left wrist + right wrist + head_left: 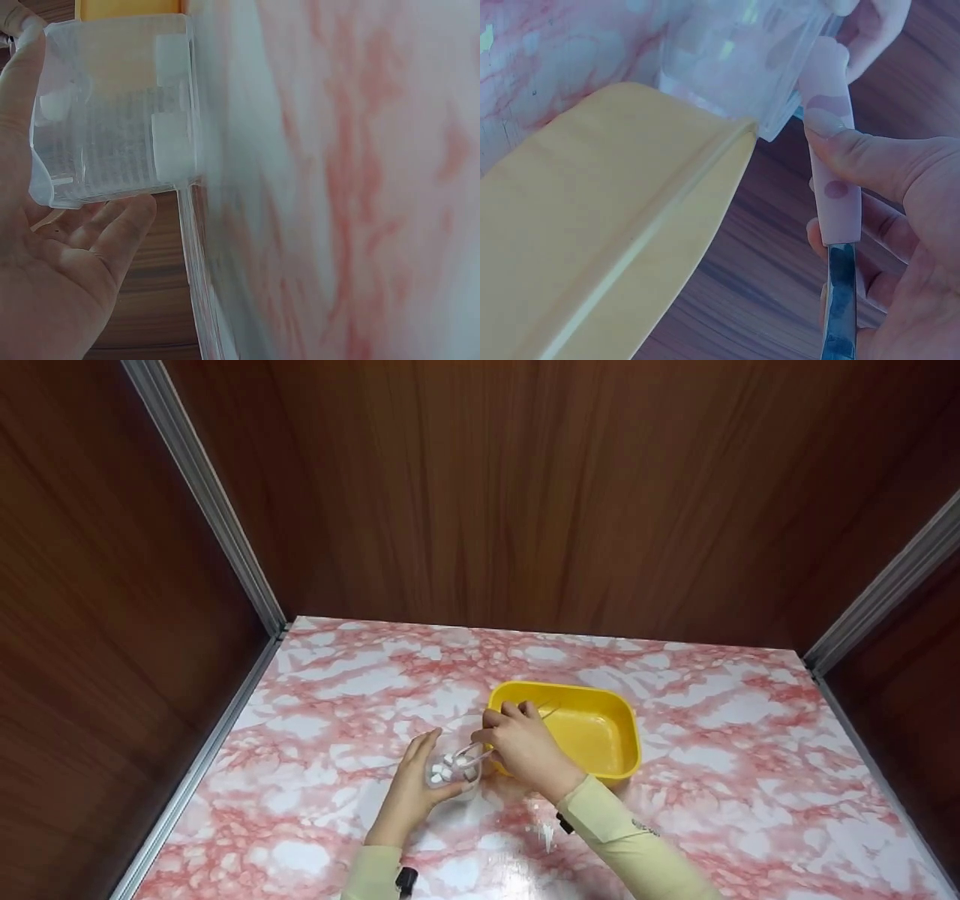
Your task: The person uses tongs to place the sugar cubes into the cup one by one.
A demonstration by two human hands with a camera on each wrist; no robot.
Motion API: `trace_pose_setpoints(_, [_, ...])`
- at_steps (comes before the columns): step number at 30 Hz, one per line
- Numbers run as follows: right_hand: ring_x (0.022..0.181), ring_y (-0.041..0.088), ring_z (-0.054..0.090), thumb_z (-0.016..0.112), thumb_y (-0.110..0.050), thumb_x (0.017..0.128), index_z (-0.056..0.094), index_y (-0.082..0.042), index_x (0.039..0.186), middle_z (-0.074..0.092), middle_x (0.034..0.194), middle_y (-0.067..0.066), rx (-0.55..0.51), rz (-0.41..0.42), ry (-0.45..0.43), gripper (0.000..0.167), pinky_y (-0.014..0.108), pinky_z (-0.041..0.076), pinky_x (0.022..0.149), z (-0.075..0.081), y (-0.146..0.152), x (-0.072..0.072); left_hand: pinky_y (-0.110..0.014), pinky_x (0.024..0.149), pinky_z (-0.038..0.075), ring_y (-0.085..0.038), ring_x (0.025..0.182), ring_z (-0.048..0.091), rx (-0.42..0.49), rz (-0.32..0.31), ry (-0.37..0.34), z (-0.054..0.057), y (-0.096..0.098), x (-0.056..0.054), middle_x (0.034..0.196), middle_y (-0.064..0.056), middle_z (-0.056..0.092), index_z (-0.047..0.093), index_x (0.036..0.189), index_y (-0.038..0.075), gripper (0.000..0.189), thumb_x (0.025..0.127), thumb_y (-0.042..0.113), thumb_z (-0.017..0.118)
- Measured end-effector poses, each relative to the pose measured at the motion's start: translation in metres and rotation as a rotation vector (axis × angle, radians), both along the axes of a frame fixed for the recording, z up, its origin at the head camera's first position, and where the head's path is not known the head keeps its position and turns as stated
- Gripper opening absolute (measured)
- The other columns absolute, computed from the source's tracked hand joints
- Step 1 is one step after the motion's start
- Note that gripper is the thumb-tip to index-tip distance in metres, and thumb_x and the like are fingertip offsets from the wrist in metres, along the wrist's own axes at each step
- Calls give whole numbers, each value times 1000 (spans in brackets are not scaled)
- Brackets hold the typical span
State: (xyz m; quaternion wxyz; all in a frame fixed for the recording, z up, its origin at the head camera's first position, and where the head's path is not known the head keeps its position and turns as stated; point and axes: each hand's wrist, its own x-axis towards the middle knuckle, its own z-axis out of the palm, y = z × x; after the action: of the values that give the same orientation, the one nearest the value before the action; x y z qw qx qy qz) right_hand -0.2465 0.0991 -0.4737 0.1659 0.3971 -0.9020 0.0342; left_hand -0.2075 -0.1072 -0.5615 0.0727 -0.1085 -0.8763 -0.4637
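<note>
Our left hand (412, 784) cups the clear container (116, 135) of white cubes (446, 772) between thumb and fingers, while our right hand (529, 746), nearer the yellow bin (632, 735), pinches the tongs (838, 214), their long axis pointing leftward to the container's mouth.

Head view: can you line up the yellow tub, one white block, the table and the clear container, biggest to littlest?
1. Table
2. Yellow tub
3. Clear container
4. White block
</note>
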Motion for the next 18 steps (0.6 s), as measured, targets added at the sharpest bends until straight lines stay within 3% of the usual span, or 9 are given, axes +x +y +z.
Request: trace_pose_setpoints(18, [83, 22, 49, 83, -19, 73, 76, -23, 93, 59, 87, -3, -8, 1, -16, 22, 43, 38, 76, -1, -3, 1, -47, 105, 35, -29, 130, 39, 13, -1, -11, 2, 0, 0, 146, -6, 35, 35, 148, 13, 99, 68, 54, 78])
